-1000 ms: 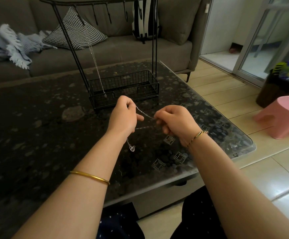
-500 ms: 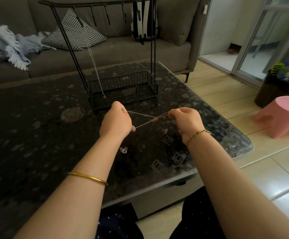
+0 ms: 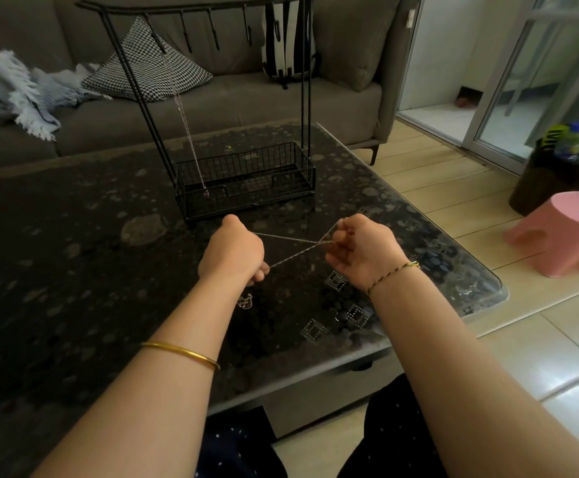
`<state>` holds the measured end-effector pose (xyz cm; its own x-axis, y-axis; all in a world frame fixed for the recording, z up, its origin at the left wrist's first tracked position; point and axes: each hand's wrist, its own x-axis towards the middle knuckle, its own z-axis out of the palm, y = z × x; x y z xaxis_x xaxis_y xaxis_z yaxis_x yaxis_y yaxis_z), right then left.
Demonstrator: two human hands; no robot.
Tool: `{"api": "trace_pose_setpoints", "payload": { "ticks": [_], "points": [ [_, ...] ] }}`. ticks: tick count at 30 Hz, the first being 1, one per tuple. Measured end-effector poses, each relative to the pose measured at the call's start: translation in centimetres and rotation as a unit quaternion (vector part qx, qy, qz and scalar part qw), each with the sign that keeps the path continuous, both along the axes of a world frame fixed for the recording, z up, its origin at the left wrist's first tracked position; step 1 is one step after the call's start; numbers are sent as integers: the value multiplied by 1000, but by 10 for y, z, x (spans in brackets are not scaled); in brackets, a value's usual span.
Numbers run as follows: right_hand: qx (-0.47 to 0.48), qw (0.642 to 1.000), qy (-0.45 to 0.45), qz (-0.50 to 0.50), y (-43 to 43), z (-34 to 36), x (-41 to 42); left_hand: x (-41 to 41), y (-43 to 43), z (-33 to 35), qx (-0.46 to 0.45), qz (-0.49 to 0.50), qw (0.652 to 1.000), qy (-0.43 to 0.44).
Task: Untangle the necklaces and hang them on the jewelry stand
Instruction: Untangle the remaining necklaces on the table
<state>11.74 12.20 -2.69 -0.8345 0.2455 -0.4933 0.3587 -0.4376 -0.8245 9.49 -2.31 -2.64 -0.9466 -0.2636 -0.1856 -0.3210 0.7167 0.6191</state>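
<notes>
Two strands of chain [image 3: 295, 253] run taut between the hands, above the table [image 3: 74, 270] and just in front of the stand [image 3: 149, 122]. They cross in an X close to the right hand [image 3: 362, 251]; I can't tell if that's a knot or just an overlap. Left hand [image 3: 231, 251] is a fist, back toward the camera, fingers curled round the chain. One strand exits high by the thumb side, the other low by the curled fingers. Right hand has its fingers curled in, with the fingertips [image 3: 336, 243] pinching the strands where they come together. Pendant [image 3: 245, 301] hangs under the left wrist on a short tail; I can't tell whether it touches the table. Hands are apart, roughly level, both near the stand but not touching it. Stand is upright on the table: black wire frame, hooks along the top bar, wire basket [image 3: 246, 198] at the base. One hung necklace [image 3: 187, 132] is on a left-side hook, its lower end down at the basket's left end. Gold bangle [image 3: 181, 353] on the left forearm, thin cord bracelet [image 3: 391, 274] on the right wrist. Behind the table I see a grey sofa [image 3: 246, 101] with a checked pillow [image 3: 150, 70], a pale blanket [image 3: 15, 91] and a striped bag [image 3: 288, 36]. Pink stool [image 3: 564, 232] stands on the floor to the right.
</notes>
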Motion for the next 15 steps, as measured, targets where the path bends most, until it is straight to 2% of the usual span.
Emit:
{"api": "trace_pose_setpoints", "payload": {
  "ticks": [8, 15],
  "points": [
    [90, 994, 45, -53, 3, -5, -7, -6, -18, -7, 15, 37, 998, -55],
    [196, 972, 97, -85, -3, -15, -14, -10, -21, -12, 26, 22, 998, -58]
  ]
}}
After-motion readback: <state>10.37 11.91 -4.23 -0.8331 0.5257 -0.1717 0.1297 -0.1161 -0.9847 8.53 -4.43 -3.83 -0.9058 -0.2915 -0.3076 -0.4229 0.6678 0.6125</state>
